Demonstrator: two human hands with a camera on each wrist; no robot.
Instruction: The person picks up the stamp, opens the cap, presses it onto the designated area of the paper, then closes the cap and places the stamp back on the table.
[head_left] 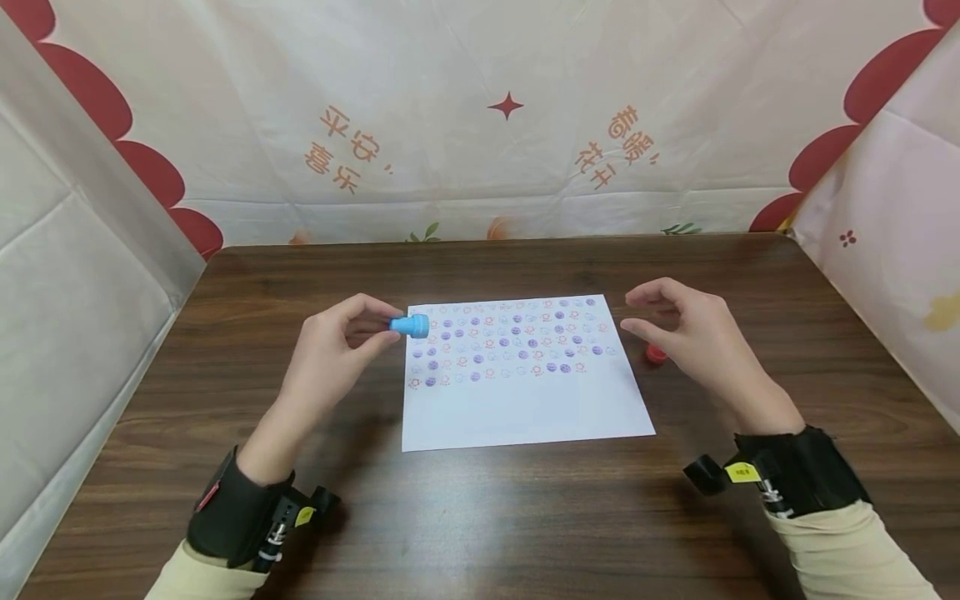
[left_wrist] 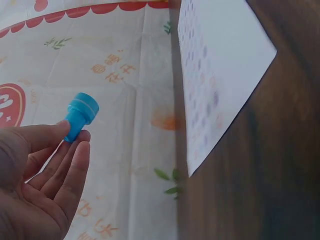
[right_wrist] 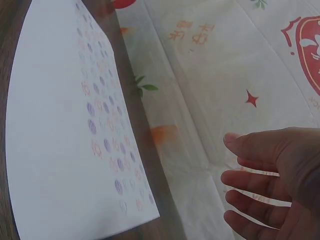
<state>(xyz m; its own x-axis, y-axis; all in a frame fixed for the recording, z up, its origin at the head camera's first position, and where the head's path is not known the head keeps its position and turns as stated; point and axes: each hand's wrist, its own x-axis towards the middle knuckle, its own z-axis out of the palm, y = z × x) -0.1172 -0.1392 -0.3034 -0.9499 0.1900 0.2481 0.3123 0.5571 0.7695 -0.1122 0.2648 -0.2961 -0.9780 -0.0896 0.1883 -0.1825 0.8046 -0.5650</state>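
My left hand point(head_left: 327, 348) pinches a small blue stamp point(head_left: 417, 326) by its narrow end, between thumb and fingertips. Its wider end points right, over the upper left corner of a white sheet of paper point(head_left: 517, 412). Rows of small purple, red and pale blue printed marks fill the far half of that sheet; its near half is blank. To the right of the sheet, my right hand point(head_left: 693, 333) is held with fingers apart and nothing between them. A small red round object point(head_left: 656, 355) lies on the table below that hand, partly hidden by it.
The sheet lies on a dark brown wooden table point(head_left: 480, 517). Behind the table and along both sides hangs pale cloth point(head_left: 450, 50) with red scallops and orange lettering. Each wrist wears a black band point(head_left: 238, 510) with a small camera.
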